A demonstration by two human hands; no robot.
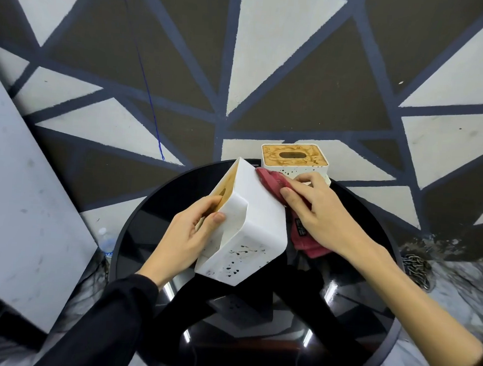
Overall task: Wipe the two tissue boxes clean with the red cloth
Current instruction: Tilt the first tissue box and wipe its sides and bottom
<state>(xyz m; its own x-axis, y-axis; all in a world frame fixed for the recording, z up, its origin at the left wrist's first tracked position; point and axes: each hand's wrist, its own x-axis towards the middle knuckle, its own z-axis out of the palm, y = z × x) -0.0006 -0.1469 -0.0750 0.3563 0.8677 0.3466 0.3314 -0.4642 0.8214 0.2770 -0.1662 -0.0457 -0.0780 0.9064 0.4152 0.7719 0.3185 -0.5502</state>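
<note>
My left hand (186, 233) grips a white tissue box (256, 226) tipped on its side above the round black table (354, 305), its wooden lid facing left. Dark specks dot the box's near white face. My right hand (318, 208) holds the red cloth (274, 182) and presses it against the box's upper right face; the cloth's tail hangs below my palm. A second white tissue box (295, 158) with a stained wooden lid stands upright at the table's far edge, just beyond my right hand.
The glossy tabletop reflects my arms and the box. A grey panel (25, 196) leans at the left, with a plastic water bottle (106, 243) at its foot. A metal chain (418, 269) lies on the floor at the right. The floor carries grey, brown and white triangles.
</note>
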